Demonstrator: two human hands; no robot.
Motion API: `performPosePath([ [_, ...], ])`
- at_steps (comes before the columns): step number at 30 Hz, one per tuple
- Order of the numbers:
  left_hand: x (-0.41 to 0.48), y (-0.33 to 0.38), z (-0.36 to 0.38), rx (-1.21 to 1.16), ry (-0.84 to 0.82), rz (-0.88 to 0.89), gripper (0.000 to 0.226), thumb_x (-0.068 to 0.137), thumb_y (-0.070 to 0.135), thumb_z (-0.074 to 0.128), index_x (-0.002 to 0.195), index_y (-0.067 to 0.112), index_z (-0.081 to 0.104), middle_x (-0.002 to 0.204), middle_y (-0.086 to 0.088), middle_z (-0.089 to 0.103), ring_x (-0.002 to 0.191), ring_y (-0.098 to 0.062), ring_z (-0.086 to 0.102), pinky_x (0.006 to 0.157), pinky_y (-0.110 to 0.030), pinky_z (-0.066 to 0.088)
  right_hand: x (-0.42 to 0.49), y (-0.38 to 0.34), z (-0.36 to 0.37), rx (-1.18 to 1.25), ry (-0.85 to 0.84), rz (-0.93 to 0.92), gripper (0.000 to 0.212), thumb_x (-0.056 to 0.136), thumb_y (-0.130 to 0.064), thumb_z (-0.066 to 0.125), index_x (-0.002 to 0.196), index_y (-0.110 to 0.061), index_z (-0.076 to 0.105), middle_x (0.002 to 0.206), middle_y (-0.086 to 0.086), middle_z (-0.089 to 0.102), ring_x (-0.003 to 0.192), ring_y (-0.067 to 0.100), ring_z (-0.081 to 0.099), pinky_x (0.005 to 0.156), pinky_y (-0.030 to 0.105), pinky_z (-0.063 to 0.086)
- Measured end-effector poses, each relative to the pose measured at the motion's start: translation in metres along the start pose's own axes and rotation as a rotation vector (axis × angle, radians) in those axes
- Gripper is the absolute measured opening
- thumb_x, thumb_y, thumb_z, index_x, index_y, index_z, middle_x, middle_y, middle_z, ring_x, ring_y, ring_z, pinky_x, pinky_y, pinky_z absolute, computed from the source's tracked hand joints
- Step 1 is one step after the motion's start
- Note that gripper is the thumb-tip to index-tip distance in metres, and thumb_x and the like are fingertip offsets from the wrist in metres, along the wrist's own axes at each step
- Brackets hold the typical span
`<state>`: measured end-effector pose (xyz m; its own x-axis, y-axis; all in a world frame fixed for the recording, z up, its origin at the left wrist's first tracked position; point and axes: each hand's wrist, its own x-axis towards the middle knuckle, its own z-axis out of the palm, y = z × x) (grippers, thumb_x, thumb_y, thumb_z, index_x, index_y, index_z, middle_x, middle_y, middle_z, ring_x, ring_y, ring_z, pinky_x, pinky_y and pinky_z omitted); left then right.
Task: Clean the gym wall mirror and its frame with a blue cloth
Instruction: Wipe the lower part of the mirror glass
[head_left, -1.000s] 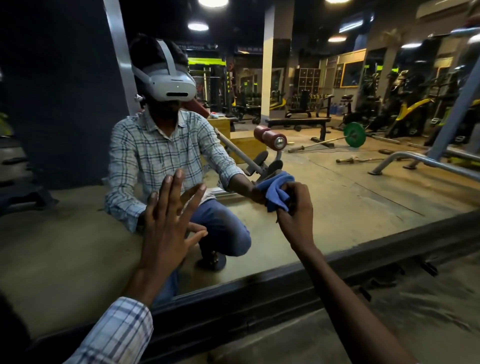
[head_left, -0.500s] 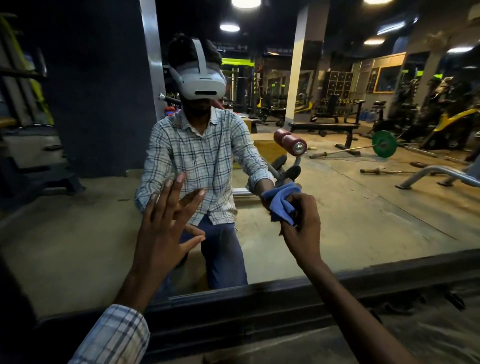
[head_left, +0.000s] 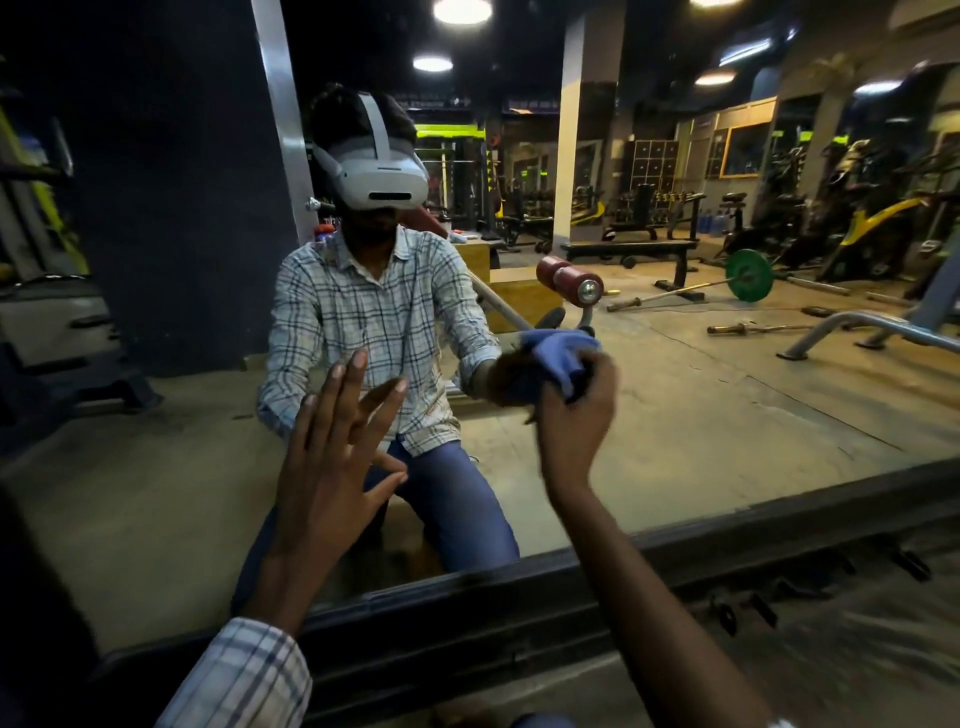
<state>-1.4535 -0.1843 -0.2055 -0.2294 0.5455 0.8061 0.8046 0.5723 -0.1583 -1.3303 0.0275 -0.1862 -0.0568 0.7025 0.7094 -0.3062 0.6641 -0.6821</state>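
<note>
1. Since half a second earlier, our right hand (head_left: 571, 421) had slid the blue cloth (head_left: 558, 353) slightly higher on the mirror (head_left: 727, 415), while our left hand (head_left: 332, 467) stayed put.
2. The right fingers were curled round the bunched cloth, pressed to the glass well above the frame (head_left: 519, 587). The left hand lay flat, fingers spread.
3. We judged the cloth soft and light, best held wadded in the fist. The glass was hard, slick and fragile, so it called for moderate pressure.

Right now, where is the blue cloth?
In the head view, right of centre, the blue cloth is gripped in the right hand against the mirror, above the dark frame and right of the open left hand.
</note>
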Motion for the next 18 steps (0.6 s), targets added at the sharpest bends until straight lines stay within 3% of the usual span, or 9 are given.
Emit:
performPosePath([
  [3, -0.012, -0.019, -0.007, 0.050, -0.004, 0.005, 0.114, 0.070, 0.048, 0.092, 0.163, 0.025, 0.030, 0.173, -0.013, 0.009, 0.159, -0.034, 0.013, 0.123, -0.055, 0.021, -0.005, -0.018, 0.007, -0.204, -0.425, -0.423, 0.026, 0.082, -0.004, 0.065, 0.108, -0.010, 0.060, 0.110, 0.000, 0.055, 0.094, 0.016, 0.057, 0.074, 0.037, 0.053],
  [5, -0.016, -0.028, -0.010, 0.065, -0.006, 0.008, 0.114, 0.069, 0.048, 0.092, 0.162, 0.025, 0.030, 0.173, -0.014, 0.008, 0.159, -0.036, 0.014, 0.124, -0.055, 0.018, 0.033, -0.014, -0.008, -0.200, -0.234, -0.365, 0.030, 0.086, -0.005, 0.063, 0.116, -0.007, 0.060, 0.111, 0.001, 0.056, 0.098, 0.006, 0.055, 0.083, 0.030, 0.052],
  [7, -0.019, -0.031, -0.010, 0.060, -0.014, -0.005, 0.116, 0.068, 0.048, 0.093, 0.163, 0.025, 0.029, 0.173, -0.014, 0.006, 0.159, -0.037, 0.015, 0.124, -0.055, 0.017, 0.074, -0.013, -0.022, -0.102, 0.172, -0.003, 0.035, 0.092, -0.007, 0.063, 0.127, -0.010, 0.056, 0.119, -0.007, 0.053, 0.107, -0.003, 0.052, 0.099, 0.026, 0.051],
  [9, -0.020, -0.029, -0.009, 0.057, -0.026, -0.012, 0.116, 0.069, 0.048, 0.092, 0.163, 0.025, 0.028, 0.174, -0.013, 0.005, 0.159, -0.038, 0.014, 0.124, -0.055, 0.017, 0.076, -0.014, -0.017, -0.080, 0.248, 0.092, 0.038, 0.092, -0.008, 0.064, 0.129, -0.012, 0.055, 0.122, -0.009, 0.051, 0.111, 0.000, 0.051, 0.103, 0.033, 0.051],
  [10, -0.020, -0.029, -0.008, 0.055, -0.025, -0.008, 0.116, 0.069, 0.048, 0.092, 0.163, 0.025, 0.028, 0.174, -0.013, 0.005, 0.159, -0.037, 0.013, 0.124, -0.055, 0.017, 0.060, -0.017, -0.009, -0.110, 0.131, -0.055, 0.038, 0.089, -0.005, 0.064, 0.126, -0.010, 0.056, 0.120, -0.005, 0.054, 0.108, 0.003, 0.052, 0.097, 0.034, 0.053],
  [12, -0.020, -0.030, -0.007, 0.049, -0.009, -0.002, 0.114, 0.070, 0.047, 0.092, 0.163, 0.025, 0.029, 0.174, -0.013, 0.006, 0.159, -0.037, 0.013, 0.124, -0.056, 0.018, 0.015, -0.008, -0.001, -0.209, -0.365, -0.410, 0.038, 0.082, 0.002, 0.065, 0.119, -0.007, 0.061, 0.122, 0.005, 0.059, 0.102, 0.013, 0.056, 0.081, 0.037, 0.053],
  [14, -0.020, -0.032, -0.006, 0.049, 0.002, 0.011, 0.112, 0.070, 0.047, 0.092, 0.162, 0.025, 0.031, 0.173, -0.013, 0.008, 0.159, -0.038, 0.015, 0.123, -0.057, 0.020, -0.006, 0.014, -0.015, -0.332, -0.645, -0.540, 0.042, 0.077, 0.003, 0.067, 0.117, -0.012, 0.063, 0.129, 0.008, 0.057, 0.107, 0.023, 0.060, 0.078, 0.041, 0.054],
  [16, -0.020, -0.033, -0.003, 0.051, 0.008, 0.016, 0.112, 0.069, 0.047, 0.092, 0.162, 0.024, 0.032, 0.173, -0.014, 0.009, 0.158, -0.038, 0.015, 0.122, -0.058, 0.020, -0.001, 0.041, -0.034, -0.272, -0.415, -0.387, 0.042, 0.078, 0.002, 0.066, 0.116, -0.013, 0.059, 0.121, 0.009, 0.057, 0.104, 0.026, 0.060, 0.080, 0.051, 0.054],
  [18, -0.020, -0.034, -0.001, 0.052, 0.005, 0.013, 0.112, 0.070, 0.048, 0.092, 0.162, 0.024, 0.032, 0.173, -0.015, 0.009, 0.159, -0.038, 0.014, 0.122, -0.058, 0.020, 0.002, 0.055, -0.045, -0.140, 0.020, -0.010, 0.037, 0.085, -0.003, 0.063, 0.117, -0.018, 0.054, 0.116, 0.004, 0.055, 0.103, 0.022, 0.059, 0.085, 0.055, 0.054],
])
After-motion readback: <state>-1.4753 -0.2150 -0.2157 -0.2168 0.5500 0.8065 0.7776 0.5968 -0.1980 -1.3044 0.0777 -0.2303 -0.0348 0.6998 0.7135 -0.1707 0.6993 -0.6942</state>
